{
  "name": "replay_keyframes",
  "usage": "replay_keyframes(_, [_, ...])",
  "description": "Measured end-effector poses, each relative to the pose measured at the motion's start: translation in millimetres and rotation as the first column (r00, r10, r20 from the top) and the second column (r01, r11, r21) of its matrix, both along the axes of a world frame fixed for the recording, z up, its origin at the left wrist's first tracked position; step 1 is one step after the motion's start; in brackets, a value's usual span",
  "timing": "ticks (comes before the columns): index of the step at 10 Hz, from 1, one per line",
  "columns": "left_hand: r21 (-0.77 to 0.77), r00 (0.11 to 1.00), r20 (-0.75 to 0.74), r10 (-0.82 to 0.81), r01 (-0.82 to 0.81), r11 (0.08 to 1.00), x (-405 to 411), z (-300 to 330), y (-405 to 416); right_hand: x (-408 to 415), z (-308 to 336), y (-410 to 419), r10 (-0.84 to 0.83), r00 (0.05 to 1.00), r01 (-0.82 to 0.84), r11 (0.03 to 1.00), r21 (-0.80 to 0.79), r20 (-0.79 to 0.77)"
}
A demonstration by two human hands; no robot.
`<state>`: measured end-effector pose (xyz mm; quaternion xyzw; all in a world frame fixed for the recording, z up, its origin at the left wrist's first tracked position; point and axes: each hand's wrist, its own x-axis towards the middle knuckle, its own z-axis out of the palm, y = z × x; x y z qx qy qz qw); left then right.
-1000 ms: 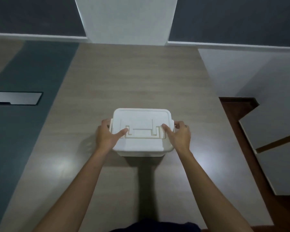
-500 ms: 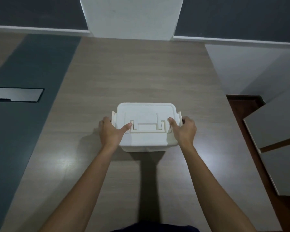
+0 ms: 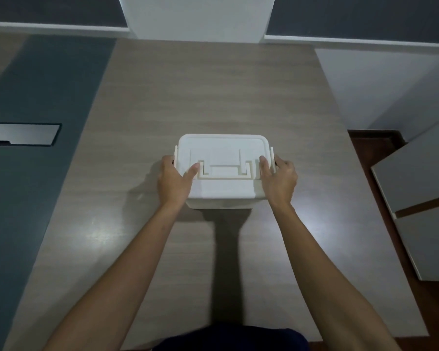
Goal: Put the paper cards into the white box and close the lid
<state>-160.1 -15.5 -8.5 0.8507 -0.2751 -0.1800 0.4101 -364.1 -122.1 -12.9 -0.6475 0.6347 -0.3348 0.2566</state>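
Nearest the camera, two bare forearms reach out over a pale wood-grain table (image 3: 213, 92), above a strip of dark clothing at the bottom edge. A dark shadow runs along the tabletop between the arms up to the near wall of the white box (image 3: 219, 202).

The left hand (image 3: 174, 179) clasps the box's left side: its thumb lies flat on top of the lid (image 3: 223, 148), while the fingers curl round the left end out of sight. The right hand (image 3: 279, 181) mirrors it on the right side, thumb on the lid and fingers wrapped over the right end. Both hands are closed on the box, gripping it from opposite ends.

The box sits on the table a little right of centre, roughly midway between the near and far edges. It is plain white plastic, rectangular with rounded corners, and the lid lies flat and level on top, covering the opening. A flat handle (image 3: 224, 171) is folded down into a recess in the lid between the two thumbs. Small upright tabs stand at the lid's left and right ends. The cards are not visible.

Further left, a grey metal plate (image 3: 23, 133) is set into a dark floor strip. Beyond the table's far edge stands a white pillar (image 3: 195, 19).
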Motion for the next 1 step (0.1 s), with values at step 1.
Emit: replay_keyframes(1, [-0.057, 0.993, -0.095, 0.065, -0.071, 0.996, -2.9, -5.3, 16.0, -14.7, -9.2, 13.8, -0.075, 0.981, 0.061, 0.995, 0.085, 0.178])
